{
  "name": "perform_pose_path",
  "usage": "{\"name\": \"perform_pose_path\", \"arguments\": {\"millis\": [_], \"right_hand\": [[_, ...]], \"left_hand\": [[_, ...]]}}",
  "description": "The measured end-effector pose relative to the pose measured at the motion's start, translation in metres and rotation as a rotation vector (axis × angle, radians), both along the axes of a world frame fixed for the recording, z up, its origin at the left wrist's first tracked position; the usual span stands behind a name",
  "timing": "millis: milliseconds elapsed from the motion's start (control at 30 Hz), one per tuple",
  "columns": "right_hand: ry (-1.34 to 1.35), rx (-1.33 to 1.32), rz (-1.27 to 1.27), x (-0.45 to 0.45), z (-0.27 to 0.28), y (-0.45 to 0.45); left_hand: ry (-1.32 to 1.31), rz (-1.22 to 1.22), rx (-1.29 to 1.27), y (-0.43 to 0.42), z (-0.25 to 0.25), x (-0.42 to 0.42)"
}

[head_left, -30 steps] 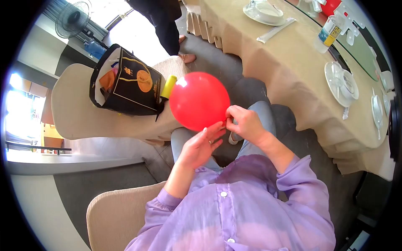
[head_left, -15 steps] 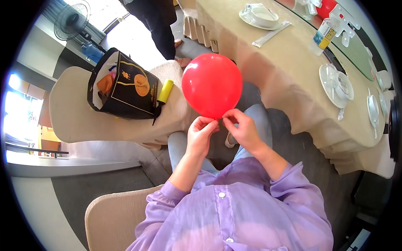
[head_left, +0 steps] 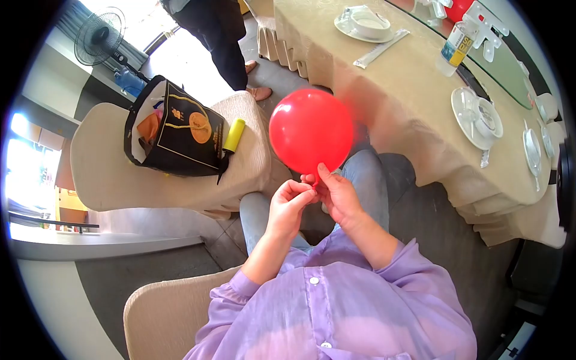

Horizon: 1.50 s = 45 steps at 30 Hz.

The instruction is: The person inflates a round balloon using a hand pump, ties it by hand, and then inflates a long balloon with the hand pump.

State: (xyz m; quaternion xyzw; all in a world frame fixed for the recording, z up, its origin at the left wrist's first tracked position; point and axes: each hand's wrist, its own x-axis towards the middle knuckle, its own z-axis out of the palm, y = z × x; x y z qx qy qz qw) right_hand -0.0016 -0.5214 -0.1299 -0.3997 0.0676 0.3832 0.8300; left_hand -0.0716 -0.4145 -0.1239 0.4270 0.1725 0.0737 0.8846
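The air is in: the red balloon [head_left: 311, 129] is blown up full and round, and both hands are at its neck [head_left: 315, 185]. Sealing it looks like the part in hand, and as a judgement that part isn't finished; fingers cover the spot, so whether any knot is there can't be told.

Here's the left hand [head_left: 285, 209], thumb and forefinger pinched together on the neck, other fingers curled in. The right hand [head_left: 340, 197] is partly closed around the neck, thumb pointing up against the balloon's base.

The balloon hangs on nothing but those fingers, up over the legs [head_left: 367, 180], between the chair's [head_left: 99, 153] right edge, near a yellow pump [head_left: 234, 135], and the draped near edge of the table [head_left: 393, 90]. It's glossy, taut and smooth, nearly a sphere, narrowing at the bottom, bright highlights upper left.
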Motion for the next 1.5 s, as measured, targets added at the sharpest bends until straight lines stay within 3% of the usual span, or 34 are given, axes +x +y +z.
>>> {"name": "perform_pose_path", "arguments": {"millis": [167, 300, 367, 467, 633, 767, 833, 967, 1000, 1167, 1300, 1500], "right_hand": [[0.043, 0.01, 0.063, -0.005, -0.005, -0.002], [-0.143, 0.01, 0.143, -0.01, -0.006, -0.003], [-0.421, -0.062, 0.065, -0.008, 0.0, -0.004], [-0.387, -0.214, 0.129, -0.005, -0.005, -0.006], [-0.521, -0.122, -0.043, -0.007, -0.016, -0.004], [-0.307, -0.212, 0.059, -0.006, -0.016, -0.013], [-0.072, -0.117, 0.049, -0.011, -0.021, -0.014], [-0.176, -0.048, 0.119, -0.02, -0.006, -0.013], [-0.202, -0.068, 0.203, -0.016, -0.028, -0.015], [-0.272, -0.209, 0.259, -0.01, -0.031, -0.039], [-0.056, -0.245, 0.355, -0.013, -0.062, -0.066], [0.214, -0.21, 0.349, -0.003, -0.1, -0.085]], "left_hand": [[0.011, -0.003, -0.04, 0.005, -0.007, -0.008], [0.033, 0.046, -0.004, 0.003, 0.003, -0.007], [0.021, 0.063, 0.068, 0.006, -0.013, -0.009], [0.026, 0.069, 0.185, 0.004, -0.01, -0.01], [0.073, 0.03, 0.227, 0.005, -0.015, -0.016], [0.052, 0.014, 0.24, 0.005, -0.023, -0.023], [0.084, 0.01, 0.232, 0.004, -0.025, -0.024], [0.095, 0.031, 0.149, 0.006, -0.03, -0.02], [0.103, 0.06, 0.072, 0.004, -0.016, -0.014], [-0.072, 0.139, 0.082, 0.039, 0.0, 0.026], [-0.357, 0.068, 0.099, 0.077, 0.047, 0.096], [-0.38, 0.184, 0.067, 0.076, 0.144, 0.24]]}}
